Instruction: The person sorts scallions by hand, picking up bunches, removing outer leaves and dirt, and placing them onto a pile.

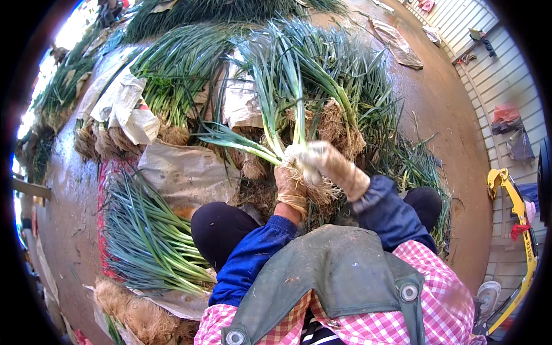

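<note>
A small bunch of green onions (300, 123) stands fanned out in front of me, leaves pointing away and hairy roots (324, 191) toward my lap. My left hand (290, 185), in a soiled glove, is closed around the lower stems. Over the stem bases and roots lies my right hand (329, 164) in a pale, dirty glove; motion blurs its fingers, so their grip is unclear. Just beyond, more green onions (345, 69) lie heaped with brown roots. To my left, a pile of green onions with pale stems (155, 236) rests on a red-edged sheet.
Pale sacking (187, 172) lies left of my hands. Further bundles (184, 75) and a white sack (123, 109) are beyond it. Brown roots of another bundle (138, 313) show at lower left. A yellow toy-like excavator arm (526, 241) stands at right, by the ribbed wall (512, 75).
</note>
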The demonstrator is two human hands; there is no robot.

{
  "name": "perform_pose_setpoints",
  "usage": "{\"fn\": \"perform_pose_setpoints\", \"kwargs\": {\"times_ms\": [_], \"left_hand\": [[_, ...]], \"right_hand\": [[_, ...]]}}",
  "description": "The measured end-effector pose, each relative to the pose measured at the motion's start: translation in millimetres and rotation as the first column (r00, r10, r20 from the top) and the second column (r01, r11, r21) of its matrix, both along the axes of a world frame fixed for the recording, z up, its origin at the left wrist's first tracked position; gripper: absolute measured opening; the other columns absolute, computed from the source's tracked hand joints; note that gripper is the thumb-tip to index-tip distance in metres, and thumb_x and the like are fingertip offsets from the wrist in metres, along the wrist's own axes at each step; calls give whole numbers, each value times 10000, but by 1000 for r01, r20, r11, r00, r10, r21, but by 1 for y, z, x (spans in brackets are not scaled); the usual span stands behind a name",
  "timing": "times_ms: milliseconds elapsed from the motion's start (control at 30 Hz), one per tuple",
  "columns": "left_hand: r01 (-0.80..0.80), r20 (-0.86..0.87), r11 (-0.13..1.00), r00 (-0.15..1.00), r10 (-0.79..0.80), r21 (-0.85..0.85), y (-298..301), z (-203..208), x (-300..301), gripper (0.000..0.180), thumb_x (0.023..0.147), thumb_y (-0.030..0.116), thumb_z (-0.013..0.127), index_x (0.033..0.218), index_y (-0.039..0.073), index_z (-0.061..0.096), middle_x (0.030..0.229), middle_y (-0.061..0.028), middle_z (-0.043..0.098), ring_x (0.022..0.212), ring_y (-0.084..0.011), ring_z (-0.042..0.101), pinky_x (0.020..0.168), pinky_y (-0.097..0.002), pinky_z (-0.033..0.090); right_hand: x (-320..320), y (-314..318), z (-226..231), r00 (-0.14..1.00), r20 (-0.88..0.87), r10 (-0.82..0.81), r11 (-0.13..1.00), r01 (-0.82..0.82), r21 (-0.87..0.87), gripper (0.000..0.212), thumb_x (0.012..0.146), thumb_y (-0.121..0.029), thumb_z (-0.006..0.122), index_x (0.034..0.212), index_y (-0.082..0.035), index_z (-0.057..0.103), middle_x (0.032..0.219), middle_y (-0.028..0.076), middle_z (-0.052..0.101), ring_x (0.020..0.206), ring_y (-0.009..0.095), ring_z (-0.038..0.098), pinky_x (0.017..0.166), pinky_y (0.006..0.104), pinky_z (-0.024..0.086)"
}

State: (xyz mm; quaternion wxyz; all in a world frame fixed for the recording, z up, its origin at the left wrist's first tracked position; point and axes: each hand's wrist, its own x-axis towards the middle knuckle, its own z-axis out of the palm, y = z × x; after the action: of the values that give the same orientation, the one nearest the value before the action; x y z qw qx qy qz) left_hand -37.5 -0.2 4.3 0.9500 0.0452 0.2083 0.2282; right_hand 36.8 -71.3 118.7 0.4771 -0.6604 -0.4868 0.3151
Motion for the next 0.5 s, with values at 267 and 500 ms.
{"fn": "perform_pose_setpoints", "kwargs": {"times_ms": [267,500], "left_hand": [[81,-64,993,995,-76,87,3,21,-2,225,830,111,668,1002,13,561,761,-107,617,584,-209,615,491,-320,524],[227,193,974,956,-219,-21,2,36,-13,301,883,172,613,1116,-10,555,915,-151,634,757,-266,631,672,-360,544]], "right_hand": [[31,-19,-1,778,-563,-279,889,431,154,240,976,-198,447,966,-9,594,900,107,633,860,207,636,795,331,517],[49,34,-34,283,-952,117,976,145,163,423,953,-319,494,1240,-8,499,982,123,639,814,202,643,645,318,557]]}}
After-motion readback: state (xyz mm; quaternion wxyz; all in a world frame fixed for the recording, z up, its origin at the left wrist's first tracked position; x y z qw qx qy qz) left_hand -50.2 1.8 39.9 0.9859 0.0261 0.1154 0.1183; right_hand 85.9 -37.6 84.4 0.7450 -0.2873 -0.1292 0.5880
